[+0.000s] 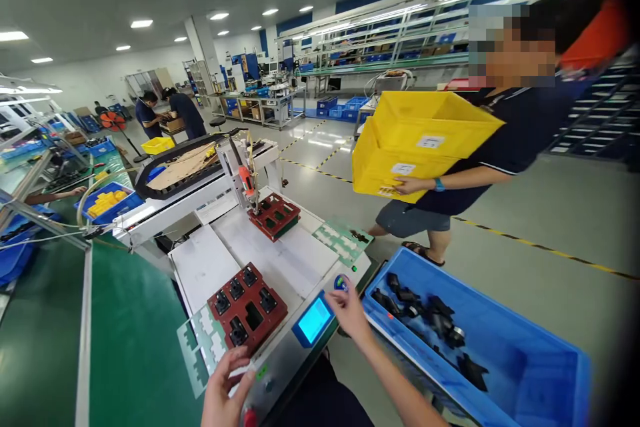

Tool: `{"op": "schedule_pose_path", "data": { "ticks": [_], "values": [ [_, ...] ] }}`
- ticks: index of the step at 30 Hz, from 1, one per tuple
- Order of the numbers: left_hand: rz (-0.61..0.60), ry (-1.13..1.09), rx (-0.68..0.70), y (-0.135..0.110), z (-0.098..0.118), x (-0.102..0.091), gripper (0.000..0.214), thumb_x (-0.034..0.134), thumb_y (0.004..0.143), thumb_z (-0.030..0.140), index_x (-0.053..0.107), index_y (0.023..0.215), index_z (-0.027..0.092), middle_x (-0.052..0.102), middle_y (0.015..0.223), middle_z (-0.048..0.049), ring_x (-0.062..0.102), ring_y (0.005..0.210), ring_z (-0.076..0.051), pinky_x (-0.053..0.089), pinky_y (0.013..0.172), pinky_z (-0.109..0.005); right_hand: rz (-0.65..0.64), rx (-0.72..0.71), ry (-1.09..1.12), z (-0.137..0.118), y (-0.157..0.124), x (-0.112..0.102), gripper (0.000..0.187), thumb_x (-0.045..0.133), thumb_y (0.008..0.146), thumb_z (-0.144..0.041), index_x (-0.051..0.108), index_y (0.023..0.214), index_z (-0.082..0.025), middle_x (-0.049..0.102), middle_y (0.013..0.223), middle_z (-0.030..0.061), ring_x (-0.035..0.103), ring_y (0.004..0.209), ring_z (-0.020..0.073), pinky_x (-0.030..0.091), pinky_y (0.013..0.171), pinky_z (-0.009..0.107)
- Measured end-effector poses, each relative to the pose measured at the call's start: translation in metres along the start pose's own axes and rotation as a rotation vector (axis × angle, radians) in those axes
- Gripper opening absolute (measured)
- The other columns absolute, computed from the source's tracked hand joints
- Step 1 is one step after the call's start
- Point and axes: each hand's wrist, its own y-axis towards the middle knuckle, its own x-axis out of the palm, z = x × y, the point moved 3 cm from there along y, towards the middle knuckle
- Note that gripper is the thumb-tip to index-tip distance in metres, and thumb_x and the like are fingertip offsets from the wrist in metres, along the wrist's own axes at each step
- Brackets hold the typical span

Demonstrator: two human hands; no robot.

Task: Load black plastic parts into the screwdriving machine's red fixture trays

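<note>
Reaching across the console (pixel 280 360) of a benchtop screw-fastening machine — the right hand (pixel 347 312) has its fingertips pinched together on a round blue button (pixel 341 283), while the left hand (pixel 226 390), loosely curled and gripping nothing, has a red fixture (pixel 247 307) just beyond it.

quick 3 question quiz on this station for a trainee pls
1. Which hand is nearest the blue button: left or right?
2. True or false: the blue bin holds black parts.
3. Fill in the gap: the co-worker is carrying ____ crates.

Key: 1. right hand; 2. true; 3. yellow
</note>
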Motion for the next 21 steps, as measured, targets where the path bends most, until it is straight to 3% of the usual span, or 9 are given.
{"op": "schedule_pose_path", "data": {
  "ticks": [4, 6, 8, 11, 15, 21],
  "values": [
    [-0.079, 0.007, -0.015, -0.004, 0.016, 0.009, 0.057, 0.087, 0.074, 0.058, 0.077, 0.113, 0.018, 0.076, 0.111, -0.0153, 0.072, 0.105, -0.031, 0.064, 0.084, -0.037, -0.359, -0.109, -0.102, 0.006, -0.002, 0.08, 0.063, 0.08, 0.077, -0.035, 0.06, 0.135, -0.024, 0.077, 0.104, 0.0047, 0.067, 0.083, 0.0238, 0.053, 0.086, 0.041],
    [-0.035, -0.019, 0.005, -0.01, 0.021, 0.011, 0.058, 0.086, 0.074, 0.06, 0.078, 0.113, 0.018, 0.076, 0.109, -0.0146, 0.073, 0.102, -0.03, 0.064, 0.082, -0.034, -0.444, -0.145, -0.127, 0.001, 0.002, 0.109, 0.062, 0.076, 0.074, -0.024, 0.061, 0.134, -0.024, 0.078, 0.104, 0.0042, 0.067, 0.09, 0.0257, 0.049, 0.092, 0.043],
    [0.025, -0.048, 0.021, -0.015, 0.023, 0.01, 0.058, 0.086, 0.073, 0.061, 0.078, 0.11, 0.018, 0.076, 0.107, -0.0139, 0.073, 0.099, -0.029, 0.063, 0.078, -0.033, -0.485, -0.164, -0.128, -0.01, 0.006, 0.124, 0.058, 0.072, 0.074, -0.019, 0.062, 0.131, -0.023, 0.078, 0.097, 0.0031, 0.067, 0.091, 0.0263, 0.047, 0.092, 0.043],
    [0.018, -0.063, -0.007, -0.017, 0.023, 0.001, 0.056, 0.088, 0.072, 0.061, 0.079, 0.107, 0.019, 0.076, 0.113, -0.0147, 0.073, 0.1, -0.03, 0.063, 0.079, -0.034, -0.457, -0.164, -0.065, -0.034, 0.008, 0.127, 0.054, 0.073, 0.081, -0.027, 0.058, 0.132, -0.021, 0.074, 0.088, 0.0009, 0.064, 0.082, 0.0231, 0.048, 0.086, 0.039],
    [-0.021, -0.113, -0.046, -0.013, 0.032, -0.006, 0.056, 0.086, 0.077, 0.058, 0.074, 0.115, 0.019, 0.076, 0.119, -0.0159, 0.072, 0.108, -0.029, 0.06, 0.093, -0.037, -0.354, -0.078, 0.118, -0.075, -0.003, 0.12, 0.064, 0.075, 0.09, -0.046, 0.041, 0.137, -0.02, 0.063, 0.08, -0.0048, 0.06, 0.074, 0.0186, 0.048, 0.078, 0.034],
    [-0.107, -0.313, -0.005, -0.009, 0.058, 0.017, 0.056, 0.082, 0.085, 0.052, 0.067, 0.126, 0.017, 0.077, 0.107, -0.0135, 0.074, 0.09, -0.023, 0.06, 0.085, -0.035, -0.43, 0.141, 0.399, -0.112, -0.039, 0.111, 0.075, 0.089, 0.08, -0.051, 0.044, 0.131, -0.019, 0.063, 0.077, -0.0053, 0.058, 0.071, 0.0165, 0.047, 0.07, 0.029]
  ]
}}
